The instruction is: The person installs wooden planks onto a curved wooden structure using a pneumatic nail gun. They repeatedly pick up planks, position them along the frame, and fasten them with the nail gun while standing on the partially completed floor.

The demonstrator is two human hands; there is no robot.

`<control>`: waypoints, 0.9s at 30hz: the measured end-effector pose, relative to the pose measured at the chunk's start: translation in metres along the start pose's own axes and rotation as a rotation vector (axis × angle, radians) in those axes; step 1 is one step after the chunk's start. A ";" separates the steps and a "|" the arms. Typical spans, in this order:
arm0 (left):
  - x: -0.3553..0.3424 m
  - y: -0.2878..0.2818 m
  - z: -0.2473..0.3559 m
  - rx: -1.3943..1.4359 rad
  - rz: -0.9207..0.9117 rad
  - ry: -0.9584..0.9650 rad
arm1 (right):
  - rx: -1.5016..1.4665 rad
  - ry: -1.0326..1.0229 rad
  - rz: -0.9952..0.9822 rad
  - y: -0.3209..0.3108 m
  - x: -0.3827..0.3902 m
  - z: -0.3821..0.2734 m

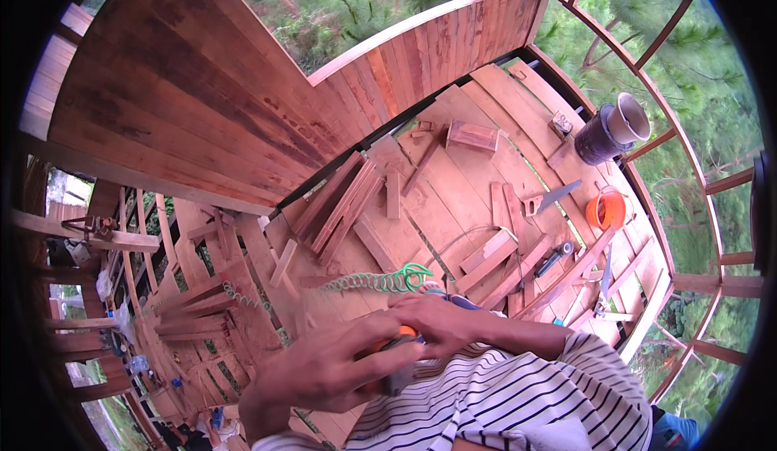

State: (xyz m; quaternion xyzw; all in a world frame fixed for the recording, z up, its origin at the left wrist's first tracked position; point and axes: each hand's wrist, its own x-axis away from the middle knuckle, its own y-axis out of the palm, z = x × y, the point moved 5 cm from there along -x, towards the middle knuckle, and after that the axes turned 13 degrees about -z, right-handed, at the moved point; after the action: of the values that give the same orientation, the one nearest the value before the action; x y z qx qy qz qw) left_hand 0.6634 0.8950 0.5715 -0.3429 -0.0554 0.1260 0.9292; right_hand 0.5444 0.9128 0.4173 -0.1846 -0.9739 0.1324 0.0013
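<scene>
My left hand (336,362) is in front of my body, its fingers closed around an orange-and-black object (395,339), perhaps a hand tool, mostly covered by the fingers. My right hand (437,319) meets it from the right, back turned up and fingers bent over toward the same object. What lies under the right fingers is hidden. Just beyond the hands, a green coiled air hose (368,282) stretches leftward over the boards. A blue-and-white item (463,301) shows only partly behind my right hand.
Reddish timber offcuts (344,208) lie on the plank floor (453,184). To the right are a handsaw (550,199), an orange bucket (605,208), a dark power tool (554,258) and a dark container (603,135). A wooden wall (202,71) stands ahead; gaps (214,368) show between floorboards at left.
</scene>
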 end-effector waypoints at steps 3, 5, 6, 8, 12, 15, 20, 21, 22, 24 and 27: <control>-0.049 -0.027 -0.021 0.056 -0.149 0.160 | -0.194 -0.135 0.249 -0.033 0.007 -0.008; -0.089 -0.036 -0.039 0.065 -0.303 0.198 | -0.352 -0.110 0.466 -0.053 0.025 -0.003; -0.108 -0.043 -0.046 -0.019 -0.173 0.230 | -0.447 -0.055 0.592 -0.057 0.038 0.003; -0.142 -0.055 -0.069 -0.161 0.088 0.284 | -0.597 0.046 0.853 -0.060 0.062 0.032; -0.151 -0.080 -0.133 -0.287 0.522 0.308 | -0.679 0.035 1.285 -0.099 0.090 0.106; -0.144 -0.091 -0.246 0.008 0.687 0.078 | -0.733 -0.192 1.519 -0.182 0.091 0.131; -0.140 -0.086 -0.443 -0.120 0.297 -0.598 | -0.800 -0.041 1.657 -0.311 0.092 0.154; -0.135 -0.088 -0.469 -0.083 0.251 -0.680 | -0.824 -0.012 1.641 -0.335 0.089 0.156; -0.127 -0.091 -0.491 -0.048 0.205 -0.764 | -0.851 0.014 1.622 -0.354 0.085 0.158; -0.126 -0.097 -0.521 0.028 0.185 -0.825 | -0.865 0.025 1.642 -0.374 0.095 0.176; -0.125 -0.123 -0.553 0.179 0.344 -0.792 | -0.868 0.034 1.687 -0.407 0.084 0.176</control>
State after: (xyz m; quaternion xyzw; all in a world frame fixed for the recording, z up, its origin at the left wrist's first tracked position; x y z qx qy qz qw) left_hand 0.6717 0.4259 0.2295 -0.1904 -0.3383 0.4049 0.8279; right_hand 0.3110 0.5324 0.3488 -0.8137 -0.4830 -0.2869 -0.1492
